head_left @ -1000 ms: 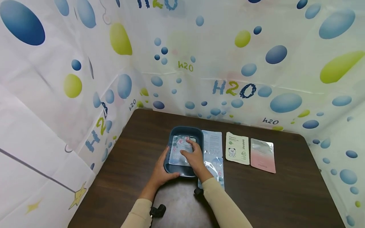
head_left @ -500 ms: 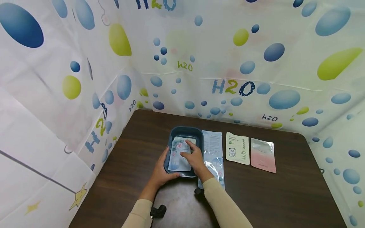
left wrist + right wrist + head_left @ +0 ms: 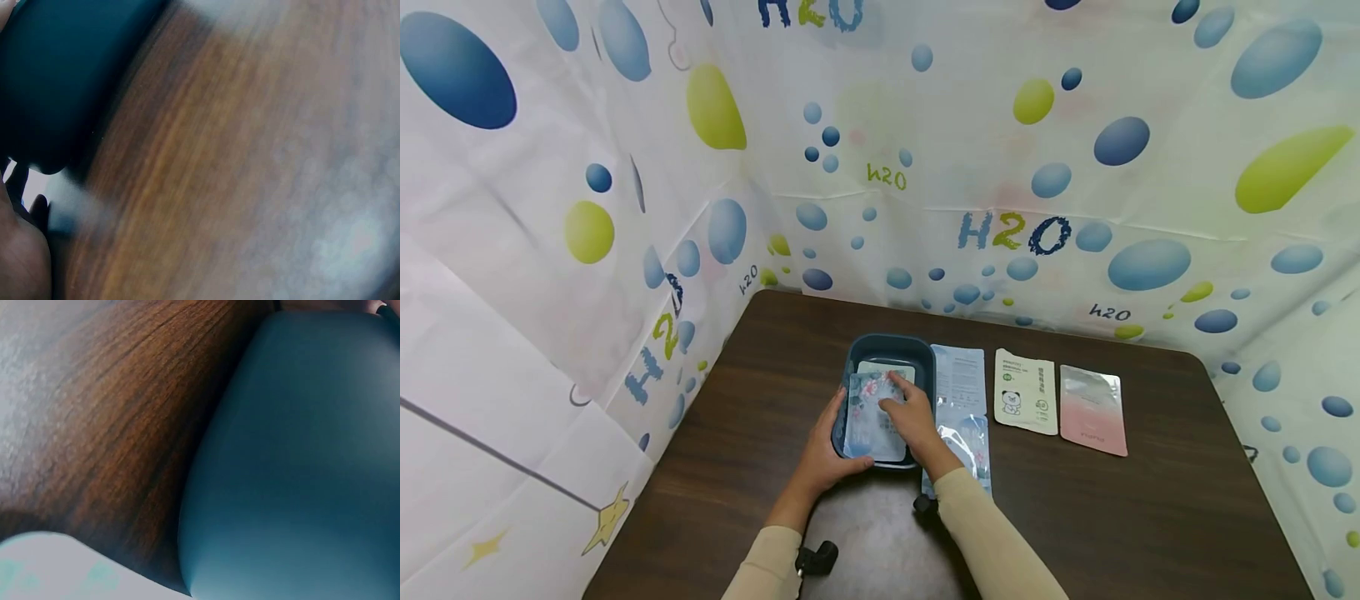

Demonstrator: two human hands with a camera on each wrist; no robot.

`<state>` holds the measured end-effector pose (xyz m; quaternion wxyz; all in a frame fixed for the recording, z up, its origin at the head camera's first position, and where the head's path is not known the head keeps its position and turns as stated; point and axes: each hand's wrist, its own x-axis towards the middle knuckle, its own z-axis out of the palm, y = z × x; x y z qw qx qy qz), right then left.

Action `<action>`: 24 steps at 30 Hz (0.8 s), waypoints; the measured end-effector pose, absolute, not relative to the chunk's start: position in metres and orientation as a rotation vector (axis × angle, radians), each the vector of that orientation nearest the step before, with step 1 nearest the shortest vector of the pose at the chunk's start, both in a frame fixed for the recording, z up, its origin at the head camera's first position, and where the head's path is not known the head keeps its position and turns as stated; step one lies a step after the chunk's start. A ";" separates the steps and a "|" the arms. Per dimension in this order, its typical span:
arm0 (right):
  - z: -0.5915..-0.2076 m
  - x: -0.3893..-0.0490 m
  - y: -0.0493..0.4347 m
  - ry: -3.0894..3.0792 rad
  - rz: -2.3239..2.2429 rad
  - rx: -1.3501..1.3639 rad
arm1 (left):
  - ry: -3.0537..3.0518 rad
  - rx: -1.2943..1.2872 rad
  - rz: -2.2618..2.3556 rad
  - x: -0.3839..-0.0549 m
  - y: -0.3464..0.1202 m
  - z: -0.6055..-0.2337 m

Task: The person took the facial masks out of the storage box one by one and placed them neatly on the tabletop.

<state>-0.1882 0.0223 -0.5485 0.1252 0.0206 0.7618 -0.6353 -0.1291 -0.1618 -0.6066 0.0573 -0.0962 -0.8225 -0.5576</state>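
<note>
A dark blue-grey tray (image 3: pixel 891 343) stands on the table; its side wall (image 3: pixel 300 450) fills much of the right wrist view. Inside lies a light-blue floral sachet (image 3: pixel 865 429), its near edge close to the front rim, over a paler packet (image 3: pixel 867 366). My left hand (image 3: pixel 822 450) grips the tray, fingers along its left side and thumb at the front rim. My right hand (image 3: pixel 913 417) reaches in over the right side, with index finger and thumb resting on the floral sachet's upper face. The other right fingers are hidden.
Against the tray's right side lie a light-blue printed packet (image 3: pixel 958 375) and a shiny blue one (image 3: pixel 964 446). Farther right are a cream packet with a bear (image 3: pixel 1024 390) and a silver-pink packet (image 3: pixel 1092 408). A patterned curtain (image 3: pixel 1000 150) surrounds the dark wooden table (image 3: pixel 1112 517).
The floral sachet has slid toward me inside the tray, uncovering more of the pale packet behind it. Both hands have stayed almost in place.
</note>
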 end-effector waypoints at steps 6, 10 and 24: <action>-0.546 -0.184 0.025 2.210 -1.880 -0.016 | -2.499 -0.267 -1.718 -0.128 -0.161 -0.605; -0.545 -0.183 0.026 2.221 -1.901 -0.068 | -2.496 -0.267 -1.722 -0.129 -0.161 -0.604; -0.536 -0.190 0.034 2.216 -1.958 -0.150 | -2.511 -0.214 -1.734 -0.128 -0.160 -0.604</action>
